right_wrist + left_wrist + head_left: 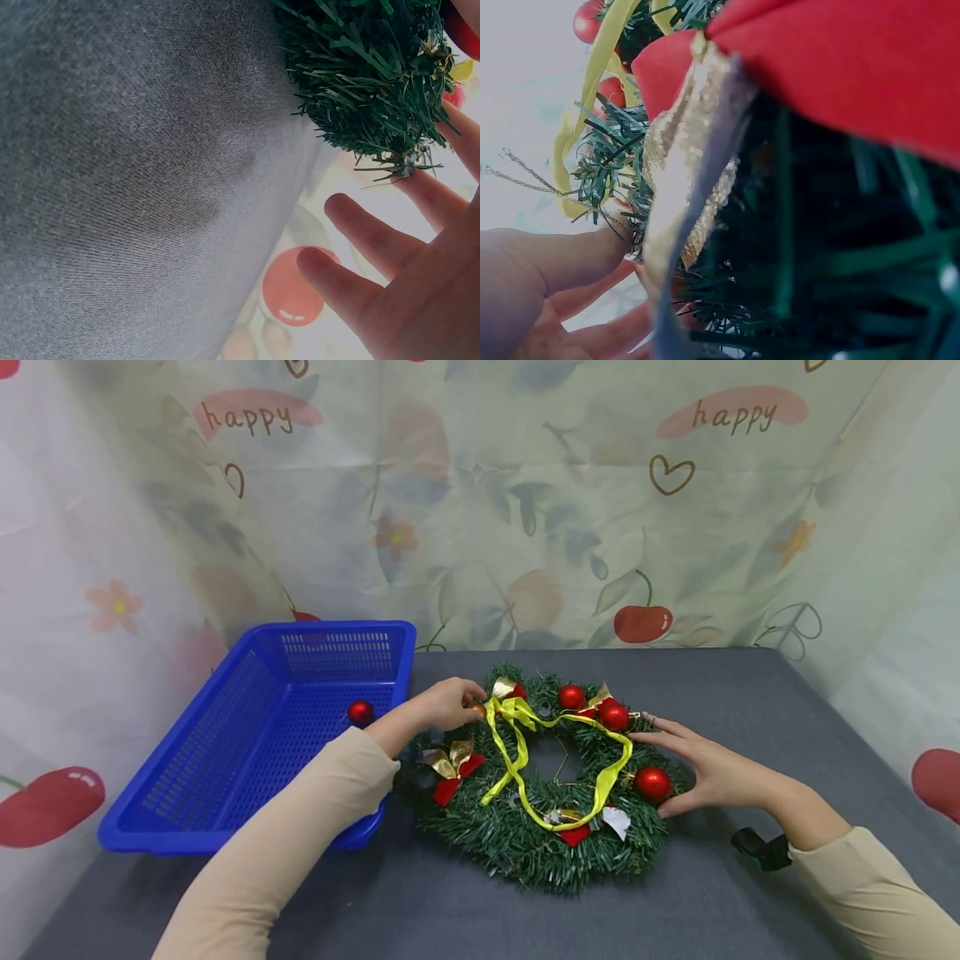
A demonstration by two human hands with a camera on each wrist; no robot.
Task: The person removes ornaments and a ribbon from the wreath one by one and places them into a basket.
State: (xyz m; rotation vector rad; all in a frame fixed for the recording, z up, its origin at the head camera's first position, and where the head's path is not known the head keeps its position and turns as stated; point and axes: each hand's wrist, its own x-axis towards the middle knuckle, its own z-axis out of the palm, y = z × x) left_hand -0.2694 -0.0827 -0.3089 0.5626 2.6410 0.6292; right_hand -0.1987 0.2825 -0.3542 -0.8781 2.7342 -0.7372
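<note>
Christmas wreath [555, 864] flat on grey cloth [735, 693], right of centre. Red baubles [652, 784], red-and-gold bows [455, 758] and yellow ribbon [603, 787] already on it; mostly dressed, I judge. My left hand [447, 703] works its far-left side; can't tell whether it pinches anything. My right hand [720, 772], fingers spread, at its right edge. Leftward, blue basket [258, 727]: one loose bauble [361, 713] remaining, not yet hung.

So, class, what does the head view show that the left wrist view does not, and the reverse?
Only the head view: the blue basket and the right hand.
Only the left wrist view: loose ends of a twisted gold cord.
Both: the green wreath, the yellow ribbon, the left hand and red balls.
</note>
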